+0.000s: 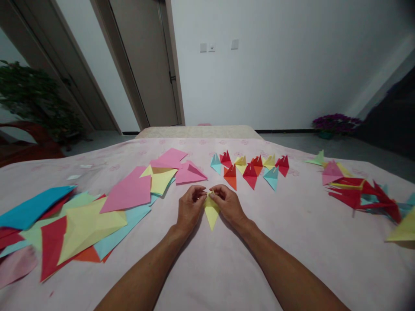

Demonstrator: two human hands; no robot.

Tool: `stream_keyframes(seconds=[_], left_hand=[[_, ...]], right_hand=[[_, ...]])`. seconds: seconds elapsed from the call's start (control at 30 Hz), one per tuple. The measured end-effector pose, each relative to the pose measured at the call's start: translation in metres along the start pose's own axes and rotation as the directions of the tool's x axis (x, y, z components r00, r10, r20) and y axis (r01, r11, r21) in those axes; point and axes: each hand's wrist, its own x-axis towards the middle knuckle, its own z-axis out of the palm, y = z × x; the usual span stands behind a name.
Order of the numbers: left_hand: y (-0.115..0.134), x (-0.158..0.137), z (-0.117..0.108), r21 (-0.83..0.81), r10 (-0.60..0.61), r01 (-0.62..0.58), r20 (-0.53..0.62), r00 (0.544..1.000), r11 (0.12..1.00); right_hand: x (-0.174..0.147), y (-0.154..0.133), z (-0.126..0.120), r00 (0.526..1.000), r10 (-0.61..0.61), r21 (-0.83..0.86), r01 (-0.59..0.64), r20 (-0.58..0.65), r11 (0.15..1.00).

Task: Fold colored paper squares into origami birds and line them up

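Observation:
A folded yellow paper crane [212, 214] is held between my two hands at the middle of the table, its pointed end toward me. My left hand [192, 204] pinches its upper left side with thumb and fingertips. On the other side, my right hand [228, 203] has its thumb pressed on the paper near the top, fingers curled behind. The upper folds are partly hidden by the fingers. Just beyond stand several small folded cranes, among them a red crane [250, 175], an orange crane [230, 175] and a light blue crane [271, 177].
Loose and part-folded papers spread over the left side, including a pink sheet [129, 192] and a yellow sheet [94, 224]. At the right lies a pile of red folded paper shapes [363, 194]. A pale pink cloth [285, 259] covers the table.

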Motion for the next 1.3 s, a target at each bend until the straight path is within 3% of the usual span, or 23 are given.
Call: stream_keyframes(seconds=[0.6, 0.9, 1.3], left_hand=[[0.005, -0.002, -0.008, 0.244, 0.214, -0.224, 0.067, 0.974, 0.944], [0.000, -0.004, -0.015, 0.296, 0.348, -0.374, 0.136, 0.927, 0.879], [0.003, -0.002, -0.020, 0.363, 0.415, -0.466, 0.213, 0.884, 0.807]], right_hand=[[0.002, -0.003, 0.000, 0.998, 0.051, 0.031, -0.053, 0.039, 0.998], [0.002, -0.003, -0.001, 0.998, 0.037, 0.014, -0.038, 0.042, 0.999], [0.002, -0.006, -0.001, 0.998, 0.046, 0.007, -0.046, 0.036, 0.999]])
